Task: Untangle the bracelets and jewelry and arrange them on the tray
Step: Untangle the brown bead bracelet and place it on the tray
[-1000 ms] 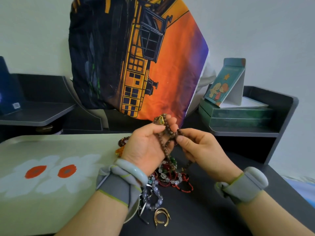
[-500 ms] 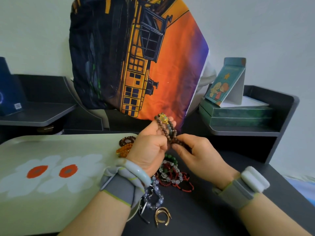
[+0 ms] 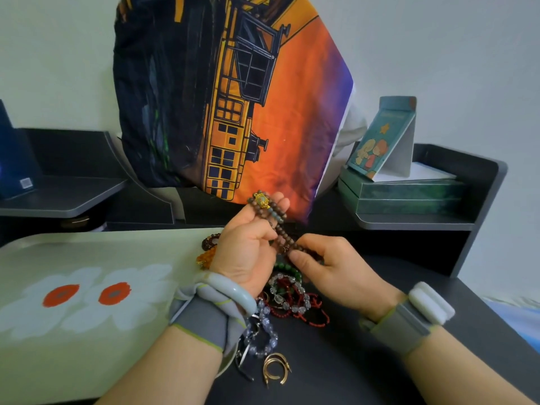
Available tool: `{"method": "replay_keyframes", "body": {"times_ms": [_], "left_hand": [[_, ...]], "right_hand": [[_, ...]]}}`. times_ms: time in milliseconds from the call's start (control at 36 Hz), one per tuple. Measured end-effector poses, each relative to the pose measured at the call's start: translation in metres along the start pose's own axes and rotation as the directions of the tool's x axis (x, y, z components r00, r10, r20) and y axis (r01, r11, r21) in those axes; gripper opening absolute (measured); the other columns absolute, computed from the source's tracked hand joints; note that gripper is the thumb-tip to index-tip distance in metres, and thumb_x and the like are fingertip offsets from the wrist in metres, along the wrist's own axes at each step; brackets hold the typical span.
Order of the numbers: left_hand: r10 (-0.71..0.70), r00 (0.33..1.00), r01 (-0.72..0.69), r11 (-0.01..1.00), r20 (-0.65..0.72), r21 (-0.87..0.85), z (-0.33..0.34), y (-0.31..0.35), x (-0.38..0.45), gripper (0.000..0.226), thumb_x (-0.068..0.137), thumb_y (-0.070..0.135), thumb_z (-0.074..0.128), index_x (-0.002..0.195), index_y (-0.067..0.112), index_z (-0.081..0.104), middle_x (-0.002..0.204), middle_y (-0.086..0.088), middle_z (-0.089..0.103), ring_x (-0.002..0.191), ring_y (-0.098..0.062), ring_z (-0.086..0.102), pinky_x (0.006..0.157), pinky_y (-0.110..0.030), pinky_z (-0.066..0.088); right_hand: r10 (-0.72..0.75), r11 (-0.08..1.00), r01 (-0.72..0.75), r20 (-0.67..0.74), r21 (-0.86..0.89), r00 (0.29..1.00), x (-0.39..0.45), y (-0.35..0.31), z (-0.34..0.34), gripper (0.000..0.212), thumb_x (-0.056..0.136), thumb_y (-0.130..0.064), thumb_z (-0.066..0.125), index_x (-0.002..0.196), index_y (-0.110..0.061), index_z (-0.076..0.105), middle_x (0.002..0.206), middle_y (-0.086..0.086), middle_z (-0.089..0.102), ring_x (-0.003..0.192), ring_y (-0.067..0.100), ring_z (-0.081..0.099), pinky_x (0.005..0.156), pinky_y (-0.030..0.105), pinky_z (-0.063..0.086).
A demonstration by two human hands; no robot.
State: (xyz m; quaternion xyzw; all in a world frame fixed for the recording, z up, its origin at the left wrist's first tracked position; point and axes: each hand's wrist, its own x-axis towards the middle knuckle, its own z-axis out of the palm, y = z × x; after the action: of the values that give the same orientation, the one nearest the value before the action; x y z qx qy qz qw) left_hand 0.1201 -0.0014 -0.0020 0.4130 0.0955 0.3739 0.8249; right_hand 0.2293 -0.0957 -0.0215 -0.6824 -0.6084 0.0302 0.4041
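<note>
Head view, centre of frame: I log my left hand [image 3: 248,252] gripping a brown bead bracelet [image 3: 276,226] with a gold charm, fingers curled round its strands. My right hand [image 3: 327,267] pinches the same strand at its lower end. Below the hands, on the black table [image 3: 365,361]: a tangled pile of bracelets [image 3: 292,296], red, green, clear; gold rings [image 3: 276,371] at lower centre. Left of frame: pale green tray [image 3: 87,346] with flower print, amber beads [image 3: 206,255] at its right edge.

A pale flower-printed tray [image 3: 87,258] lies left of a tangled pile of beaded bracelets [image 3: 292,296], a printed orange cushion [image 3: 233,97] propped behind.
</note>
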Motion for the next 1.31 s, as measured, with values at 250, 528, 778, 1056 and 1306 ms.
{"method": "replay_keyframes", "body": {"times_ms": [250,528,778,1056,1306], "left_hand": [[-0.014,0.996,-0.037,0.836,0.089,0.548,-0.002,-0.016,-0.002,0.037,0.065,-0.005,0.052,0.089,0.016,0.07,0.089,-0.01,0.071,0.085,-0.024,0.066,0.075,-0.028,0.052],[-0.103,0.982,-0.018,0.788,0.16,0.615,-0.001,-0.014,-0.005,0.03,0.071,-0.007,0.055,0.087,0.013,0.071,0.085,-0.012,0.072,0.085,-0.022,0.067,0.069,-0.021,0.051],[-0.24,0.956,0.134,0.867,0.166,0.48,0.003,-0.007,-0.009,0.029,0.059,-0.007,0.045,0.07,0.015,0.061,0.056,0.005,0.054,0.051,-0.006,0.052,0.066,-0.03,0.045],[-0.377,0.888,0.332,0.922,0.264,0.198,0.0,0.003,-0.013,0.028,0.063,-0.007,0.04,0.079,0.01,0.057,0.063,0.0,0.05,0.054,-0.01,0.049,0.081,-0.044,0.047],[-0.399,0.894,0.375,0.916,0.204,0.144,0.001,0.001,-0.012,0.021,0.067,-0.003,0.04,0.078,0.006,0.056,0.062,-0.002,0.048,0.049,-0.011,0.046,0.076,-0.042,0.049]], "right_hand": [[-0.081,0.987,0.108,-0.214,0.117,0.973,0.0,-0.003,-0.003,0.004,0.084,-0.013,0.065,0.083,-0.016,0.068,0.072,-0.009,0.066,0.066,0.006,0.062,0.062,0.02,0.05],[0.131,0.821,0.018,-0.218,0.57,0.967,0.004,-0.007,-0.009,0.011,0.078,-0.005,0.069,0.071,-0.009,0.062,0.057,0.003,0.062,0.052,0.014,0.058,0.052,0.024,0.05],[0.171,0.615,0.004,-0.138,0.789,0.975,0.009,0.002,-0.011,0.019,0.062,-0.03,0.078,0.072,-0.016,0.069,0.066,0.006,0.066,0.062,0.017,0.06,0.065,0.026,0.05],[0.202,0.542,-0.131,0.023,0.83,0.979,0.009,0.004,-0.013,0.037,0.063,-0.038,0.079,0.088,-0.012,0.07,0.077,0.008,0.064,0.069,0.022,0.056,0.064,0.035,0.042],[0.277,0.6,-0.182,0.01,0.779,0.961,0.009,0.003,-0.009,0.038,0.06,-0.046,0.081,0.075,-0.017,0.061,0.067,0.008,0.055,0.052,0.018,0.048,0.039,0.021,0.037]]}}
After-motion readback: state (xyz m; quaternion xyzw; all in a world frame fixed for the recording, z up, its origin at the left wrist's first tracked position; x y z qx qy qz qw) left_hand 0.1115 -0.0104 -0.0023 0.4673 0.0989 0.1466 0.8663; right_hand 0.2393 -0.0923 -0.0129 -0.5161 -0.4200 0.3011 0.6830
